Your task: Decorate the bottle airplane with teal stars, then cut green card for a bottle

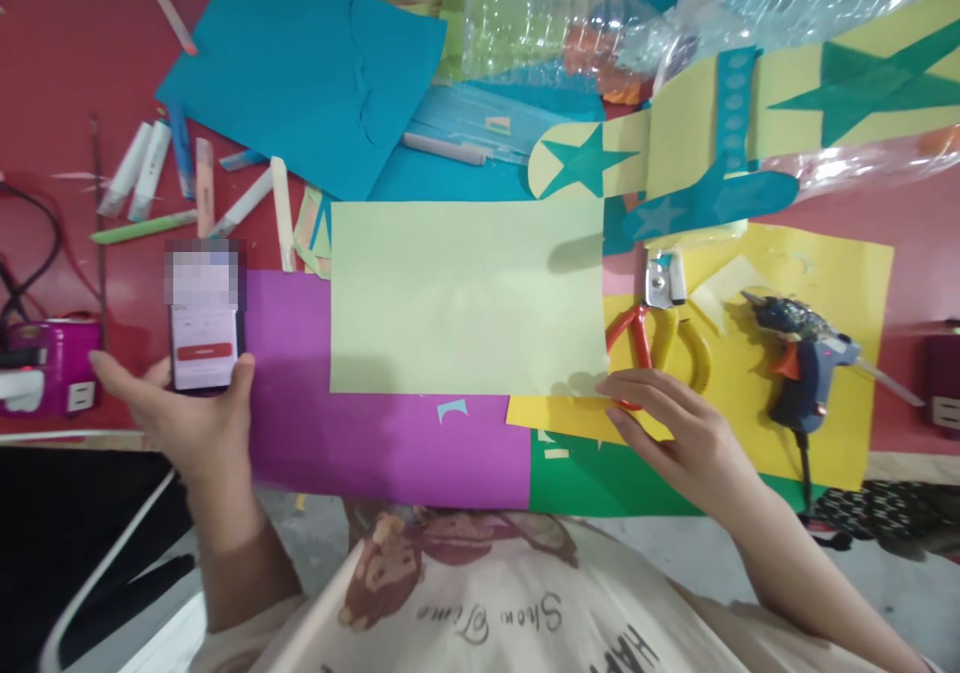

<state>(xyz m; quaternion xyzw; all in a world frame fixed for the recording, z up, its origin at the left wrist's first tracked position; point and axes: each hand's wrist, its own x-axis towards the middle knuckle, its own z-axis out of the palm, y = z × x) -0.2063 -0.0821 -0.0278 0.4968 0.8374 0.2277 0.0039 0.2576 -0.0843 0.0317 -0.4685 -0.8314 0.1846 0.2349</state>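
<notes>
My left hand (195, 423) holds a smartphone (206, 348) upright at the left, thumb on its right edge and fingers behind its left side; the screen is lit and partly blurred. A blank pale green sheet of paper (465, 298) lies flat in the middle. My right hand (675, 433) reaches its lower right corner, fingertips touching there, thumb apart below them. Just beyond those fingers are red-handled scissors (637, 338) and a yellow-handled tool (686, 348), their handles side by side. The right fingers partly cover the red handle.
Purple (390, 453), yellow (847, 283) and green sheets (600, 483) lie underneath. A glue gun (806, 383) rests at right. Several markers (150, 173) and a blue sheet (300, 63) are at upper left. Clear plastic bottles (540, 13) and a star-decorated paper piece (690, 123) stand behind.
</notes>
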